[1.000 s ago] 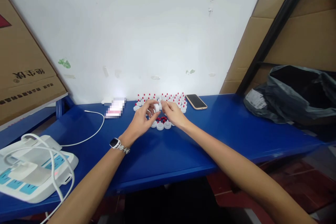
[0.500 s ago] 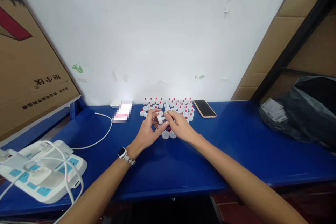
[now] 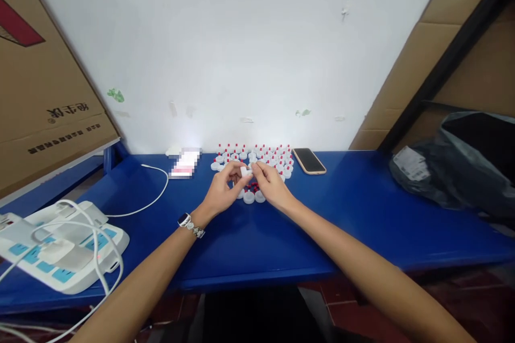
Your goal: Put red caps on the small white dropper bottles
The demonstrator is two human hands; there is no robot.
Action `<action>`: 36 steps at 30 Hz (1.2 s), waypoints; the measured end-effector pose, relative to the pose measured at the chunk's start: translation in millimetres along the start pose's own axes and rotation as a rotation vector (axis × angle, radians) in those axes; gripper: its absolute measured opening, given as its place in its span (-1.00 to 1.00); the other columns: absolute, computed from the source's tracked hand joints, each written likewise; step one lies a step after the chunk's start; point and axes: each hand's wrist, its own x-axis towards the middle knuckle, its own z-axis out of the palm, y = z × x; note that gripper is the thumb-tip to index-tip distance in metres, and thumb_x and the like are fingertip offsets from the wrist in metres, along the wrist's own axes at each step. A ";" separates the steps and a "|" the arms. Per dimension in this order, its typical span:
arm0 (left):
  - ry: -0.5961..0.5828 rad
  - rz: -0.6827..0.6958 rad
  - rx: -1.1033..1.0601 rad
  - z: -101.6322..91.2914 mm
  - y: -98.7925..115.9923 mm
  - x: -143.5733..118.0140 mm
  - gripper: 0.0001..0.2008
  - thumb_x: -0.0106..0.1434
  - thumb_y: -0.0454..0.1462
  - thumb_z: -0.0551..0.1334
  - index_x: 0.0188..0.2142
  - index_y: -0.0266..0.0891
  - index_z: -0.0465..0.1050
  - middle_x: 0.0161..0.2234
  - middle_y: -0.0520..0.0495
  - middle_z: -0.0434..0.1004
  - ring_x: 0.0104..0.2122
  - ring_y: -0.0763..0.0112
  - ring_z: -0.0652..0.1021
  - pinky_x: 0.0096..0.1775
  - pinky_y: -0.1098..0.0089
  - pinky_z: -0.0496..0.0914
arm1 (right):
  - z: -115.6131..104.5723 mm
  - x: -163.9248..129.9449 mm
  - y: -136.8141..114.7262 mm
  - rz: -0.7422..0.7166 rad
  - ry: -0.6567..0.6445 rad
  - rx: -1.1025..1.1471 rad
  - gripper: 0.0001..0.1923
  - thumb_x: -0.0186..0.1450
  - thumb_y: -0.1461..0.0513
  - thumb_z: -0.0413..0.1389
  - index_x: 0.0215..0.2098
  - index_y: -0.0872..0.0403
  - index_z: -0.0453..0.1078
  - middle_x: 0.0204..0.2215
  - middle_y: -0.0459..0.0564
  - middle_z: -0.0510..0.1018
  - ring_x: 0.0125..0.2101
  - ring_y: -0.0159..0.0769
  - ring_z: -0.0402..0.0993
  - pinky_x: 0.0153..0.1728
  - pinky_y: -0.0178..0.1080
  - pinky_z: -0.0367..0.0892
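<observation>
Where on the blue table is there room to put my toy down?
The blue table is bare between the phone and the dark bag, and along the front edge below both hands. It is crowded by the wall, where the capped white pieces stand, and at the power strip with its white cable.

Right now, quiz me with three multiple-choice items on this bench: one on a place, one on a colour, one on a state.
1. Where is the phone?
A. right of the caps
B. on the power strip
C. in the bag

2. What colour is the table?
A. green
B. blue
C. grey

3. What are both hands doing?
A. resting flat
B. gripping the cable
C. pinching one white cap

A: it lies beside the red-tipped caps.
B: its surface is blue.
C: the left hand and right hand meet on the white cap.
</observation>
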 end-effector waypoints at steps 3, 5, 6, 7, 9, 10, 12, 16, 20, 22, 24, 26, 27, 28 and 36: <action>-0.008 -0.131 -0.145 3.5 2.3 3.8 -0.59 0.35 0.04 0.12 -0.42 -0.23 0.34 -0.56 0.05 0.35 -0.54 0.47 0.39 -0.43 0.43 0.30 | 0.7 -2.0 -4.4 -0.090 0.045 -0.129 -0.62 0.47 0.05 -0.17 -0.48 0.02 0.07 -0.53 -0.13 0.21 -0.41 -0.31 0.20 -0.32 -0.23 0.11; -0.028 -0.209 -0.180 5.1 1.5 5.9 -0.45 0.37 0.09 0.04 -0.60 -0.23 0.26 -0.67 0.05 0.26 -0.63 0.50 0.30 -0.49 0.43 0.23 | 0.5 -4.3 -7.1 -0.151 0.044 -0.198 -0.63 0.47 0.08 -0.17 -0.48 0.01 0.05 -0.51 -0.10 0.23 -0.36 -0.28 0.22 -0.28 -0.22 0.13; -0.037 -0.250 -0.196 5.5 0.9 6.4 -0.40 0.37 0.11 0.01 -0.66 -0.22 0.22 -0.72 0.05 0.22 -0.67 0.51 0.26 -0.52 0.42 0.21 | 0.4 -5.4 -8.2 -0.179 0.040 -0.225 -0.64 0.47 0.09 -0.18 -0.47 0.01 0.05 -0.50 -0.09 0.23 -0.35 -0.27 0.21 -0.26 -0.21 0.13; -0.042 -0.293 -0.213 5.5 0.4 6.7 -0.36 0.37 0.12 -0.02 -0.70 -0.21 0.20 -0.77 0.06 0.16 -0.70 0.52 0.23 -0.54 0.41 0.19 | 0.2 -6.3 -9.2 -0.203 0.034 -0.247 -0.65 0.48 0.10 -0.18 -0.47 0.01 0.04 -0.50 -0.09 0.23 -0.34 -0.26 0.21 -0.25 -0.20 0.13; -0.067 -0.364 -0.231 4.7 0.6 6.1 -0.33 0.37 0.15 -0.06 -0.73 -0.21 0.19 -0.82 0.07 0.10 -0.74 0.52 0.20 -0.56 0.41 0.18 | -0.6 -7.3 -10.1 -0.232 0.024 -0.275 -0.65 0.48 0.11 -0.18 -0.47 0.01 0.03 -0.51 -0.09 0.23 -0.34 -0.26 0.20 -0.24 -0.20 0.13; -0.082 -0.375 -0.222 4.0 1.3 5.3 -0.32 0.37 0.16 -0.08 -0.72 -0.21 0.21 -0.81 0.07 0.12 -0.73 0.51 0.23 -0.55 0.41 0.20 | -1.3 -7.4 -9.8 -0.230 0.024 -0.275 -0.65 0.48 0.12 -0.18 -0.47 0.01 0.04 -0.51 -0.09 0.23 -0.34 -0.26 0.20 -0.24 -0.20 0.13; -0.092 -0.314 -0.146 2.6 3.1 3.2 -0.39 0.37 0.14 -0.03 -0.56 -0.26 0.35 -0.72 0.04 0.29 -0.66 0.48 0.34 -0.49 0.42 0.27 | -2.8 -7.1 -7.9 -0.181 0.031 -0.249 -0.64 0.47 0.10 -0.18 -0.47 0.02 0.06 -0.52 -0.10 0.24 -0.36 -0.27 0.21 -0.27 -0.21 0.13; -0.056 0.019 0.071 0.6 2.9 -1.0 -0.50 0.27 -0.02 0.26 0.10 -0.19 0.27 -0.27 -0.03 0.49 -0.39 0.45 0.48 -0.33 0.43 0.39 | -5.2 -6.7 -1.0 -0.019 0.021 -0.102 -0.59 0.46 0.01 -0.17 -0.47 0.03 0.14 -0.54 -0.12 0.25 -0.45 -0.32 0.21 -0.38 -0.25 0.12; -0.086 0.220 0.231 -2.6 -2.1 -2.2 -0.62 0.35 -0.15 0.21 0.12 -0.14 0.26 -0.26 -0.02 0.42 -0.35 0.44 0.46 -0.22 0.38 0.41 | -3.5 -6.8 2.3 0.027 0.018 0.013 -0.53 0.43 -0.07 -0.17 -0.49 0.04 0.15 -0.58 -0.14 0.23 -0.50 -0.36 0.18 -0.44 -0.27 0.09; -0.099 0.255 0.287 -5.2 -3.0 -2.4 -0.66 0.37 -0.17 0.18 0.10 -0.14 0.28 -0.27 -0.02 0.40 -0.33 0.41 0.45 -0.20 0.36 0.41 | -1.6 -6.9 1.8 0.027 0.025 0.023 -0.52 0.42 -0.08 -0.16 -0.50 0.04 0.15 -0.58 -0.14 0.23 -0.51 -0.37 0.17 -0.45 -0.28 0.09; -0.107 0.284 0.327 -8.0 -2.3 -2.7 -0.67 0.38 -0.18 0.17 0.10 -0.14 0.27 -0.26 -0.04 0.40 -0.32 0.40 0.44 -0.19 0.34 0.40 | -0.2 -7.0 1.0 0.021 0.027 0.028 -0.52 0.42 -0.08 -0.16 -0.49 0.05 0.16 -0.58 -0.15 0.23 -0.50 -0.37 0.18 -0.44 -0.28 0.09; -0.114 0.317 0.357 -10.3 -0.4 -3.2 -0.68 0.39 -0.20 0.15 0.11 -0.14 0.26 -0.22 -0.06 0.41 -0.31 0.39 0.44 -0.18 0.34 0.40 | 0.3 -7.4 0.5 0.011 0.033 0.033 -0.53 0.43 -0.07 -0.16 -0.48 0.05 0.16 -0.57 -0.15 0.23 -0.50 -0.37 0.18 -0.43 -0.28 0.10; -0.119 0.330 0.369 -11.0 0.8 -3.5 -0.69 0.40 -0.21 0.14 0.12 -0.15 0.25 -0.20 -0.07 0.42 -0.29 0.39 0.45 -0.18 0.34 0.39 | 0.1 -7.7 0.3 0.006 0.036 0.037 -0.54 0.43 -0.07 -0.16 -0.48 0.05 0.16 -0.57 -0.15 0.22 -0.50 -0.38 0.18 -0.43 -0.28 0.10; -0.124 0.338 0.377 -11.2 2.1 -3.9 -0.69 0.40 -0.22 0.13 0.11 -0.15 0.26 -0.18 -0.08 0.42 -0.28 0.38 0.45 -0.18 0.34 0.39 | -0.2 -7.9 0.0 -0.001 0.036 0.040 -0.54 0.44 -0.06 -0.16 -0.48 0.05 0.16 -0.57 -0.15 0.22 -0.50 -0.38 0.18 -0.42 -0.28 0.10; -0.017 -0.058 -0.052 5.6 9.7 -0.8 -0.60 0.39 0.00 0.08 -0.43 -0.24 0.32 -0.58 0.08 0.28 -0.57 0.51 0.32 -0.47 0.45 0.23 | 0.6 -11.6 -10.7 -0.112 0.070 -0.084 -0.62 0.46 0.06 -0.15 -0.47 0.03 0.13 -0.52 -0.12 0.23 -0.41 -0.33 0.22 -0.33 -0.24 0.13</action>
